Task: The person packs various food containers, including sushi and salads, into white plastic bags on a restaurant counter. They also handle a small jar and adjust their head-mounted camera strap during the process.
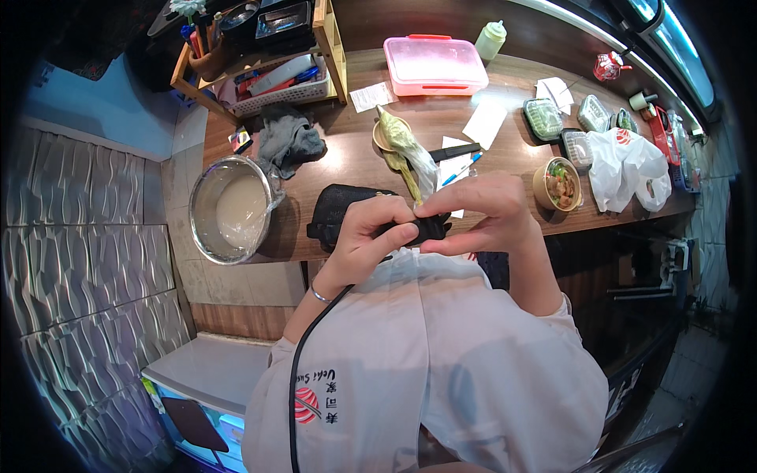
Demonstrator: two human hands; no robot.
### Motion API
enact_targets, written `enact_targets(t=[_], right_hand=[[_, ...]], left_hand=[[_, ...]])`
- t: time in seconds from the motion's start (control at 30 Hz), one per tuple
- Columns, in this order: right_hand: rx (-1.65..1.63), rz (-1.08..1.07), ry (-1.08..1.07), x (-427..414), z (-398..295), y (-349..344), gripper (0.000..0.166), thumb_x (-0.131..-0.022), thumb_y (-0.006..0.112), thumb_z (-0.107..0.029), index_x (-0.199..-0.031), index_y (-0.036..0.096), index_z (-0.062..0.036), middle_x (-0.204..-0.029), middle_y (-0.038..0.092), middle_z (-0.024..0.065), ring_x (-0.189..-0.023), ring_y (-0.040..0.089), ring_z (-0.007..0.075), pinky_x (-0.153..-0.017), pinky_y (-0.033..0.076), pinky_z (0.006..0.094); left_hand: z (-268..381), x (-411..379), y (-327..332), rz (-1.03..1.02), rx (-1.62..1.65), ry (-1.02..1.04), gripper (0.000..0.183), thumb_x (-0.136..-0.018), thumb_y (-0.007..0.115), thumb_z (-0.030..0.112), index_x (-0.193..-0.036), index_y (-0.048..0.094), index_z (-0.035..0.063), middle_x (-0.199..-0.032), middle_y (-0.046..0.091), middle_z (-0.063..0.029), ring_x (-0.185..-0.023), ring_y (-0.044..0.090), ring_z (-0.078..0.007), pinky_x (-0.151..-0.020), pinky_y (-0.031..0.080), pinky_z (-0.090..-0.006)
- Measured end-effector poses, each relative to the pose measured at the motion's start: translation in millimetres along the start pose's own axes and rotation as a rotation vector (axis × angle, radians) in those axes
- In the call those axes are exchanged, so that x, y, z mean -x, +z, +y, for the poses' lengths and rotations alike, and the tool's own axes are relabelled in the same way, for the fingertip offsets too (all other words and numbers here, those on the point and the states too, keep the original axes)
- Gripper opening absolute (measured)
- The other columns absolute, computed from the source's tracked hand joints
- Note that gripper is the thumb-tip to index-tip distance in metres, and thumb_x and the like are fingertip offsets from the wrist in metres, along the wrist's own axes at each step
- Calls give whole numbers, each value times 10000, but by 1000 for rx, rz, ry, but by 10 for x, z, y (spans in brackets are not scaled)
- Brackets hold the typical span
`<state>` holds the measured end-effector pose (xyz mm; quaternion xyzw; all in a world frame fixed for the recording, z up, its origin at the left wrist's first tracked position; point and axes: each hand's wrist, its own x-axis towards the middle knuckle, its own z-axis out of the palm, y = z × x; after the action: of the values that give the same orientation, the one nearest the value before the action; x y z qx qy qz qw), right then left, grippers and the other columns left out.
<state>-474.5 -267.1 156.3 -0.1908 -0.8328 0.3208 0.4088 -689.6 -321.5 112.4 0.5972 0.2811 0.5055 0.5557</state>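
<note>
Close to my body at the table's near edge, my left hand (378, 233) grips a small black object (434, 229), its thumb lying along it. My right hand (488, 216) meets it from the right, with thumb and forefinger at the object's end; what the object is cannot be told. A black mesh pouch (337, 210) lies on the table just behind my left hand. Beyond the hands, a clear piping bag with yellow-green filling (399, 133) leans over a small round bowl (383, 137). A black cable runs up over my light shirt towards the left hand.
Left on the wooden table (349, 159) stand a film-covered steel bowl (204, 207) and a grey cloth (290, 139). Behind are a pink lidded box (436, 65), a squeeze bottle (491, 40) and a wooden rack (331, 53). Right are a food bowl (557, 184), lidded containers (543, 119) and white plastic bags (621, 168).
</note>
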Motion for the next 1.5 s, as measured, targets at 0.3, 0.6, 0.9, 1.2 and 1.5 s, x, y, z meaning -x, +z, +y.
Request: enact_targets(t=[0.3,0.6,0.9,1.2,1.5], right_hand=[[67,-11,-62,-10,-36,-36,326,-657,915,-204,-916,755,-88,-763,725,38,-631,696,175,-557,523,260],[67,-52,-63,-17,-9,-79,380,-623,935,-179,-932,761,-45,-802,746,59,-691,728,172,-611,565,261],[66,-85,-91,-21,-29,-89,356,-635,930,-182,-914,759,-40,-799,746,70,-711,735,186,-620,572,262],[304,-68,-107,-124,3,-524,384,-636,927,-161,-949,747,-30,-827,739,78,-704,715,183,-614,552,254],[701,-187,-95,-532,-231,-1150,348,-794,814,-249,-1052,681,-55,-917,672,86,-762,662,213,-601,530,302]], left_hand=[[71,-16,10,-13,-89,63,111,-879,671,84,-820,618,7,-679,556,-47,-624,494,-172,-604,375,-310],[13,-4,-14,22,-82,115,125,-862,683,81,-790,607,13,-653,540,-46,-608,481,-177,-586,365,-310],[58,21,-22,-7,-100,157,91,-849,694,58,-806,633,5,-676,562,-50,-613,476,-178,-578,354,-314],[-117,-28,-208,-1,-319,3,186,-854,724,172,-942,655,22,-878,651,-101,-846,619,-273,-801,465,-358],[-1069,582,-745,146,-942,-244,473,-728,845,293,-1097,635,85,-1057,672,-74,-1050,618,-289,-927,455,-395]])
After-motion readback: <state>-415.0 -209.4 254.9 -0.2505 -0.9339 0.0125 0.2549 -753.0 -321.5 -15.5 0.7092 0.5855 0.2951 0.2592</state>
